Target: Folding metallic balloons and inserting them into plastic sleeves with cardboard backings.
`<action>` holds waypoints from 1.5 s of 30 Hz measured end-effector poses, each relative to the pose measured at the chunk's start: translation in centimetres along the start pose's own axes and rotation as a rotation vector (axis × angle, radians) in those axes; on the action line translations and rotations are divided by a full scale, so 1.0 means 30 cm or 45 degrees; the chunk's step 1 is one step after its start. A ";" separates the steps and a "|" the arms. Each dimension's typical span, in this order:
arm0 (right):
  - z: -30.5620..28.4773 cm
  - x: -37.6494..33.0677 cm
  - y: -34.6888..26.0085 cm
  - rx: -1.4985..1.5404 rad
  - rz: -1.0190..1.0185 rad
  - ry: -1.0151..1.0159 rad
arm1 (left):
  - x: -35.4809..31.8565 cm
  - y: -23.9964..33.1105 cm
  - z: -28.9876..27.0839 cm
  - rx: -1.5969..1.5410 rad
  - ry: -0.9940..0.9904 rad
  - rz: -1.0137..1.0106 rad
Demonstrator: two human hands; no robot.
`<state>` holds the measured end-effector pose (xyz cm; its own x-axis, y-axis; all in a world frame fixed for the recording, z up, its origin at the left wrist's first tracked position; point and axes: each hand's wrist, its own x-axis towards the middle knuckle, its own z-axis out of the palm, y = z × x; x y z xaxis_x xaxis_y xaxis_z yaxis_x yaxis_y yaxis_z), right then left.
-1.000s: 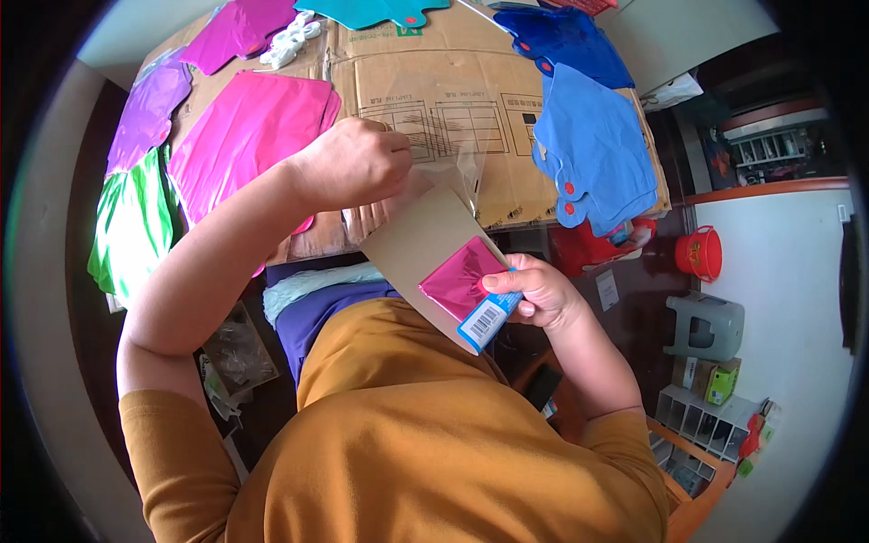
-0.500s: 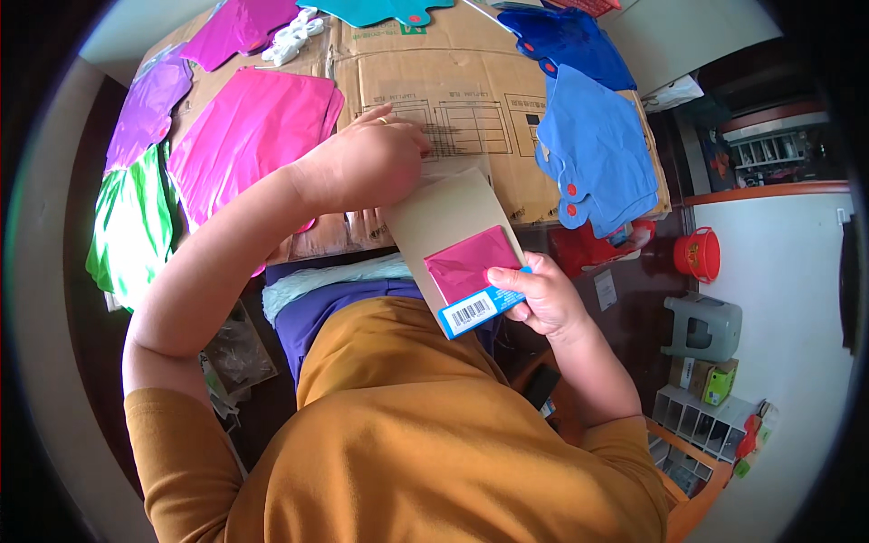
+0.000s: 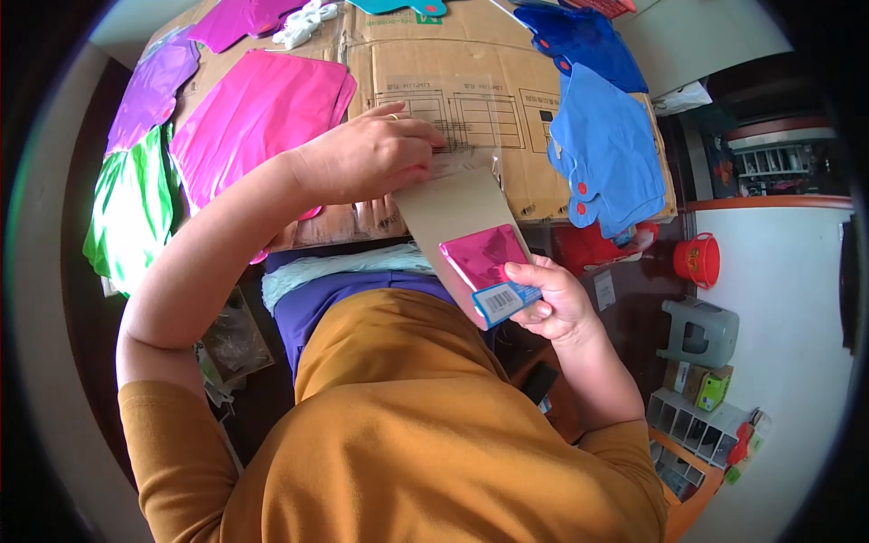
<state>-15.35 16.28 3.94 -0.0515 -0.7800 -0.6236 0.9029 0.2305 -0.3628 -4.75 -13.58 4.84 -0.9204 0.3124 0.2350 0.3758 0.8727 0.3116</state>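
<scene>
My right hand point(image 3: 554, 299) grips the near end of a long beige card point(image 3: 462, 208), thumb on top. A folded shiny pink foil piece point(image 3: 482, 256) lies on the card, beside a blue and white barcode label point(image 3: 501, 303) at the near end. At the card's far end, my left hand point(image 3: 380, 158) is bent over with curled fingers, pinching what looks like the edge of a clear plastic bag point(image 3: 472, 161). The bag lies flat on the cardboard and meets the card's far end; how far the card is inside it I cannot tell. The left fingertips are partly hidden.
Flattened cardboard point(image 3: 425, 54) covers the table. Around it lie foil sheets: pink point(image 3: 258, 118), purple point(image 3: 154, 95), green point(image 3: 131, 213), light blue point(image 3: 611, 149) and dark blue point(image 3: 588, 45). White cord point(image 3: 303, 24) sits at the back. A red bucket point(image 3: 697, 260) and grey stool point(image 3: 699, 330) stand right.
The card and my right hand have shifted slightly right and away from me, with the label end tilting. My left hand has moved a little right, its fingers reaching further over the bag.
</scene>
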 end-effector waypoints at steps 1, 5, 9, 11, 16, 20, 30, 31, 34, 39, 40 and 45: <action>-0.005 0.000 -0.002 0.031 0.012 -0.020 | -0.002 -0.002 -0.003 -0.006 -0.013 0.012; -0.027 -0.004 -0.008 0.093 0.033 -0.095 | -0.014 0.011 -0.012 -0.145 0.018 -0.066; -0.026 -0.015 -0.009 -0.018 -0.032 -0.085 | -0.040 0.016 -0.002 -0.141 0.086 -0.041; -0.008 -0.025 -0.009 -0.119 -0.027 0.052 | -0.050 0.016 0.002 -0.171 0.115 -0.048; -0.005 -0.026 0.003 -0.276 -0.082 0.210 | -0.063 0.038 0.001 -0.212 0.147 -0.089; 0.006 -0.027 0.005 -0.290 -0.101 0.236 | -0.069 0.047 0.010 -0.284 0.209 -0.118; 0.007 -0.028 0.000 -0.204 -0.057 0.159 | -0.095 0.074 0.015 -0.129 0.177 -0.150; 0.006 -0.027 0.002 -0.223 -0.079 0.151 | -0.099 0.076 0.014 -0.086 0.155 -0.161; 0.004 -0.024 0.010 -0.284 -0.127 0.151 | -0.108 0.076 0.017 -0.014 0.104 -0.174; 0.033 -0.018 0.020 -0.401 -0.175 0.253 | -0.118 0.076 0.012 -0.012 0.091 -0.177; 0.035 -0.022 0.013 -0.441 -0.183 0.240 | -0.122 0.073 0.011 -0.013 0.088 -0.174; 0.050 -0.044 -0.020 -0.596 -0.180 0.297 | -0.118 0.064 -0.001 -0.027 0.054 -0.159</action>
<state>-15.19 16.30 6.02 -0.3003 -0.6844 -0.6644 0.5967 0.4086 -0.6906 -0.76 -13.02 4.64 -0.9549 0.1852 0.2319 0.2611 0.8957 0.3598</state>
